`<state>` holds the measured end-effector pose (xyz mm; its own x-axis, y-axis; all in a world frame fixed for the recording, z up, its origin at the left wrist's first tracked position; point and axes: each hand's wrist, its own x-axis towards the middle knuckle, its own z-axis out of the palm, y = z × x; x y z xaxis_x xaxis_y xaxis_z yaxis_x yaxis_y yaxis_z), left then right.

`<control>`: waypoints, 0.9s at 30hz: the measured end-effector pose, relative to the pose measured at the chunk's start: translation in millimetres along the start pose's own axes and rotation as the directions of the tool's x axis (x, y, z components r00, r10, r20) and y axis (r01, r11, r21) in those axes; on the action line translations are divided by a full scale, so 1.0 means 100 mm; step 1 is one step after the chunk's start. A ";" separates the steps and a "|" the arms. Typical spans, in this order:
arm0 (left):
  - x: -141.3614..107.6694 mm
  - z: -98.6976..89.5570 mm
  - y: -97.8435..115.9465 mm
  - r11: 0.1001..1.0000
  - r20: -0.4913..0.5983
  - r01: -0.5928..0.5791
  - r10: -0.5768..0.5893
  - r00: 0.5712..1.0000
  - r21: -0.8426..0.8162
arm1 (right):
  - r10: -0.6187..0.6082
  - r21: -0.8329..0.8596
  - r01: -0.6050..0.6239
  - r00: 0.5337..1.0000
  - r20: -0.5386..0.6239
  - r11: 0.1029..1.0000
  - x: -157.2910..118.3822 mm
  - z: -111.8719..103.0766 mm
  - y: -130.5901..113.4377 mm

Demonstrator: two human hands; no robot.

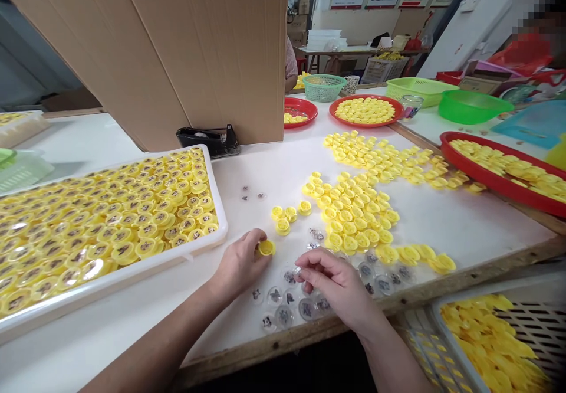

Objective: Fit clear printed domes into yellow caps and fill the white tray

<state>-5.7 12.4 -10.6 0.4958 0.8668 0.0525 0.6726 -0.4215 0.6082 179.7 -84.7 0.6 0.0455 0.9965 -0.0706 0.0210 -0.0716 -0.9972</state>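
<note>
My left hand (241, 258) is closed on a small round yellow plastic piece (266, 248), gripped at its edge just above the white table. To its right, my right hand (333, 281) pinches a small clear plastic disc (298, 274) between thumb and fingertips. Under and around that hand lie several clear discs with dark printed pictures (283, 316). A few loose yellow pieces (283, 226) sit just beyond my left hand. Farther off, a large spread of yellow pieces (354, 210) covers part of the tabletop.
At left stands a white tray (221, 219) packed with yellow pieces bearing pictures. A black tape dispenser (210, 140) rests against a tall cardboard sheet (212, 56). Red trays (508, 189) of yellow pieces line the back and right. Below the wooden edge is a crate (442, 310).
</note>
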 end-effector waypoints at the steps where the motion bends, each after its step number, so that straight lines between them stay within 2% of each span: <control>1: -0.06 -0.03 0.05 0.997 0.024 0.015 -0.013 1.000 -0.074 | -0.040 -0.044 0.041 0.999 0.016 0.998 0.01 0.00 -0.01; 4: -0.22 -0.09 0.20 0.954 0.100 0.070 -0.043 0.994 -0.291 | -0.118 -0.157 0.131 0.989 0.090 0.979 0.07 0.03 -0.05; 7: -0.27 -0.12 0.28 0.887 0.167 0.117 -0.046 0.985 -0.447 | -0.080 -0.151 0.103 0.985 0.151 0.983 0.15 0.09 -0.10; 10: -0.27 -0.11 0.28 0.872 0.150 0.138 -0.075 0.986 -0.469 | 0.010 -0.117 0.008 0.989 0.149 0.993 0.24 0.16 -0.10; 12: -0.26 -0.11 0.25 0.882 0.134 0.161 -0.112 0.985 -0.442 | 0.015 -0.154 0.006 0.991 0.133 0.988 0.28 0.19 -0.09; 16: -0.27 -0.10 0.19 0.864 0.131 0.202 -0.159 0.979 -0.461 | -0.060 -0.283 0.088 0.993 0.105 0.955 0.30 0.24 -0.09; 22: -0.32 -0.04 0.16 0.772 0.171 0.232 -0.161 0.972 -0.592 | -0.210 -0.586 0.244 0.969 0.126 0.773 0.21 0.35 -0.18; 24: -0.34 -0.02 0.16 0.712 0.198 0.241 -0.145 0.969 -0.659 | -0.260 -0.643 0.277 0.958 0.125 0.714 0.19 0.38 -0.21; 25: -0.34 -0.02 0.16 0.652 0.224 0.253 -0.129 0.966 -0.715 | -0.290 -0.661 0.300 0.948 0.129 0.688 0.17 0.38 -0.22; 27: -0.34 -0.03 0.16 0.460 0.292 0.298 -0.086 0.953 -0.836 | -0.352 -0.679 0.350 0.925 0.143 0.646 0.16 0.36 -0.25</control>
<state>-13.6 -23.3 -0.8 0.5748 0.7842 -0.2336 -0.0022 0.2870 0.9579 143.9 -65.4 23.4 -0.1077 0.9534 0.2817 0.7074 0.2726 -0.6521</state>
